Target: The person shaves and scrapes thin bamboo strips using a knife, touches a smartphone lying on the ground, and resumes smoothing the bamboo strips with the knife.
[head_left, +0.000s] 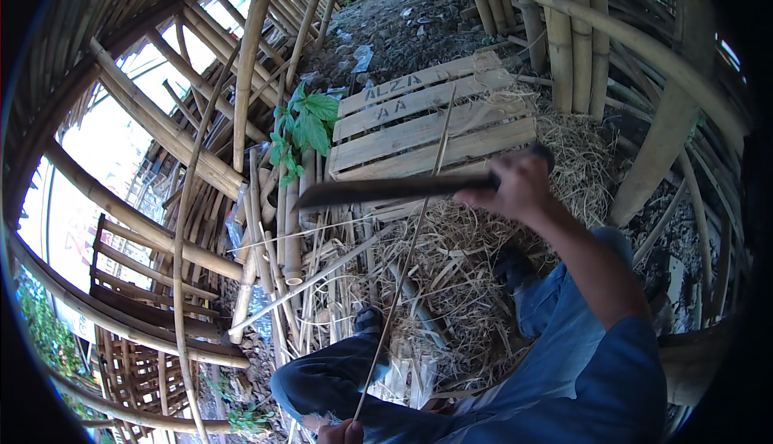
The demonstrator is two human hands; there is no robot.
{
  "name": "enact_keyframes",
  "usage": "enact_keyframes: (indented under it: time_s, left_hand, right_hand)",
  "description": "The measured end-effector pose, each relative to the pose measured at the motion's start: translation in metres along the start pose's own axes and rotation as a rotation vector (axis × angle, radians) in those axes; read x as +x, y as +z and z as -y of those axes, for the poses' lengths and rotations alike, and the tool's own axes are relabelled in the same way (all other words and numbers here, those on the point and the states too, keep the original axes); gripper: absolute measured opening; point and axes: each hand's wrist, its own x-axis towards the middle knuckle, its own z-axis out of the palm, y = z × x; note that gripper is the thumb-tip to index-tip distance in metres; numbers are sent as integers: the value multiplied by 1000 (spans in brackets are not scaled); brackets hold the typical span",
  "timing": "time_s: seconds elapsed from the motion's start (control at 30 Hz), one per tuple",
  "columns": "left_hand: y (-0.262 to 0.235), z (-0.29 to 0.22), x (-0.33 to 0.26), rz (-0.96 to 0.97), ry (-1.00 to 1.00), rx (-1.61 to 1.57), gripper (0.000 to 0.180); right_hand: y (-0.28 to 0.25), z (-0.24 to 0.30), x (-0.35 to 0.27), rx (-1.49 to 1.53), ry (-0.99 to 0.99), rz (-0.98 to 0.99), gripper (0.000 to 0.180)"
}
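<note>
My right hand (519,185) is closed round the dark handle of a machete (378,192). Its long blade points left and lies across the view in front of a slatted wooden crate (435,158). At the lower edge my left hand (340,433), partly cut off, pinches the near end of a thin bamboo strip (398,295). That strip slants up and away between my legs, and its far end reaches over the crate. The blade crosses the strip in the picture; whether they touch I cannot tell.
Pale bamboo shavings (451,251) cover the ground between my legs and beside the crate. Bamboo poles (291,235) and cut pieces lie left, near a green leafy plant (310,122). A bamboo frame (153,243) stands left; thick upright poles (576,41) stand at the far right.
</note>
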Motion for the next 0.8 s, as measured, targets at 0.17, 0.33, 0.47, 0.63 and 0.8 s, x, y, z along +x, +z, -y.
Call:
enact_keyframes:
  time_s: [0.17,0.33,0.47,0.63,0.8]
  left_hand:
    - [-7,38,-31,-23,18,366,6]
    - [-18,88,-30,-50,-105,40,24]
    - [-36,43,26,190,-391,-946,54]
    - [-30,23,75,376,-306,-1036,53]
    - [-29,-11,105,453,-203,-1021,54]
  right_hand:
    - [-17,-77,23,-233,806,302,75]
    - [-24,-69,22,-236,969,269,68]
    - [-29,-13,18,454,1080,286,52]
    - [-29,45,23,910,1042,345,44]
    - [-31,75,23,861,704,356,36]
